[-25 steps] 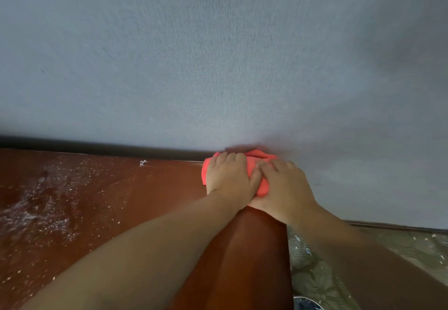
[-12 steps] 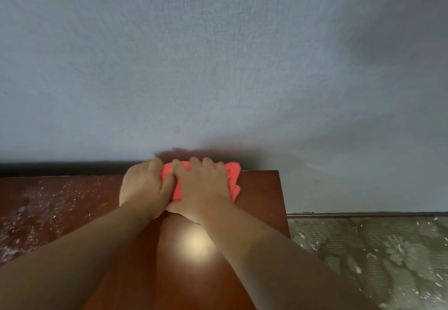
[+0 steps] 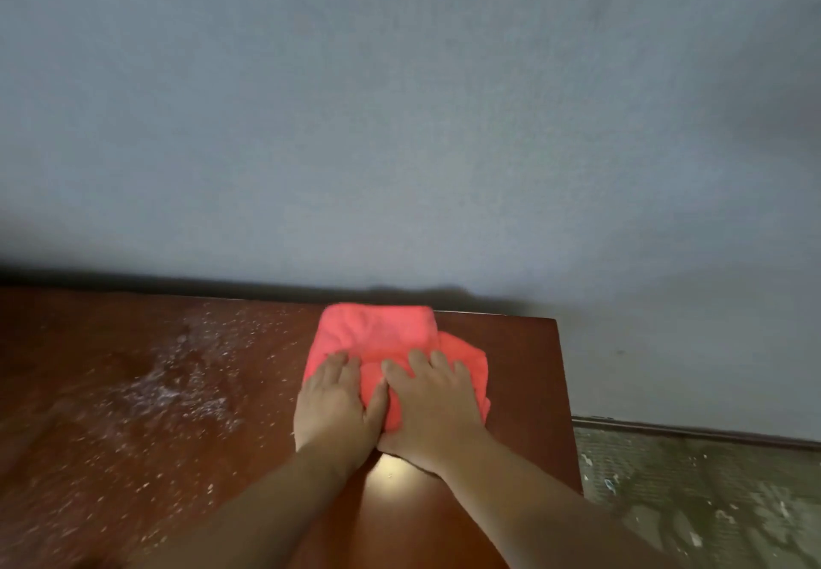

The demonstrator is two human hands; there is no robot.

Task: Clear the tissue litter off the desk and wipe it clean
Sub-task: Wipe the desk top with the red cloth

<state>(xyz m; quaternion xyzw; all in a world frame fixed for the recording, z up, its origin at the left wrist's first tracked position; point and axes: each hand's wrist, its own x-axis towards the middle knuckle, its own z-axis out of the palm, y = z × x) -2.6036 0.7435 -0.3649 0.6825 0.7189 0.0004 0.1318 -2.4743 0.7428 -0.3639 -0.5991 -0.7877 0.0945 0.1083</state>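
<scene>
Two hands press flat on a red cloth (image 3: 391, 346) at the far right end of the brown desk (image 3: 524, 390), close to the grey wall (image 3: 400, 101). Compared with half a second ago, more cloth shows beyond the fingers, bunched toward the wall. White tissue crumbs (image 3: 177, 382) lie scattered across the desk's left side, well apart from the cloth. The left hand (image 3: 333, 408) lies palm down, fingers spread on the cloth's near left part; the right hand (image 3: 433, 408) lies just beside it, likewise flat, thumbs touching. Specks dot the floor (image 3: 711, 502).
</scene>
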